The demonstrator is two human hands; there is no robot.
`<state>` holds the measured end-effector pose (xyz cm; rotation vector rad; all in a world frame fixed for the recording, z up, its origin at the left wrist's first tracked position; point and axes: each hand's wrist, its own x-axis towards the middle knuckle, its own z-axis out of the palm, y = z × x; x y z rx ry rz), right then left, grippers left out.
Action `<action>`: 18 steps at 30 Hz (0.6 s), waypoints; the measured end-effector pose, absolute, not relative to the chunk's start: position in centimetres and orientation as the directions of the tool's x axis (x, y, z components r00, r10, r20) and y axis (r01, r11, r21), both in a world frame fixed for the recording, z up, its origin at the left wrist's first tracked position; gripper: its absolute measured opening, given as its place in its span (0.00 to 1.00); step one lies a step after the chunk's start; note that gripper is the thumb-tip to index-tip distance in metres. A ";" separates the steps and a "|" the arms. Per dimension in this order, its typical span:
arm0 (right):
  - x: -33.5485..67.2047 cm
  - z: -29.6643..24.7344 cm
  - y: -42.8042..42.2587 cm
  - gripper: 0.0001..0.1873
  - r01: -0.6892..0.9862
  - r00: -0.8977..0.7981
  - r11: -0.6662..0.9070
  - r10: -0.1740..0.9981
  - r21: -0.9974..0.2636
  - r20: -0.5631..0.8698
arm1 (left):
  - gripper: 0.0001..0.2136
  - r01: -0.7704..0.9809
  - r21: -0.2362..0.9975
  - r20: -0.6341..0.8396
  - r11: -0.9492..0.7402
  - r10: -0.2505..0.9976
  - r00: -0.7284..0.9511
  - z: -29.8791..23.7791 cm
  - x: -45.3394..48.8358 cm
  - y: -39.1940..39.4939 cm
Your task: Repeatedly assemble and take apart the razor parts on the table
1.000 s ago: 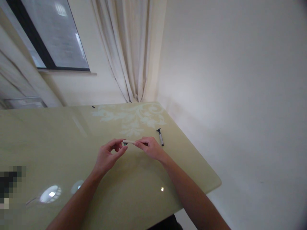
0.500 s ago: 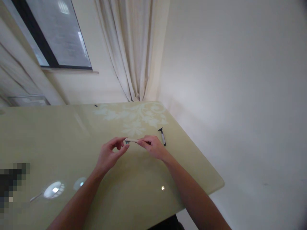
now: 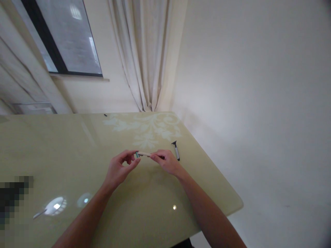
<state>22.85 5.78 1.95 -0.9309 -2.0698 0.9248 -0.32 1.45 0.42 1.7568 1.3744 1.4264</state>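
Observation:
A razor with a pale handle (image 3: 144, 154) is held level between my hands, above the table. My right hand (image 3: 166, 160) pinches the end of its handle between thumb and fingers. At the other end, the thumb and fingertips of my left hand (image 3: 121, 167) grip the small head of the razor (image 3: 137, 155), which shows a green stripe. Just beyond my right hand lies a second razor (image 3: 176, 151), with a black head and a grey and black handle.
The glossy yellow-green table (image 3: 144, 213) ends at a white wall (image 3: 248, 103) on the right. A small dark piece (image 3: 105, 115) lies by the far edge. Beyond stand a curtain (image 3: 147, 62) and a window (image 3: 74, 38). A dark pixelated patch (image 3: 12, 196) covers the left side.
The pale razor has turned a little, and its green-striped head now shows more clearly at my left fingertips. Both hands keep their grip. The camera view has shifted slightly.

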 end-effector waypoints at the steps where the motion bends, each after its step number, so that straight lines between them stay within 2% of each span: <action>1: 22.9 1.9 5.8 0.27 0.332 -0.514 0.497 0.808 -0.802 0.288 | 0.14 0.396 0.838 0.427 -0.375 0.903 -0.050 0.4 -0.3 1.4; 18: 22.7 1.9 5.6 0.26 0.332 -0.510 0.507 0.806 -0.795 0.301 | 0.13 0.382 0.845 0.410 -0.374 0.912 -0.015 0.0 -0.3 1.5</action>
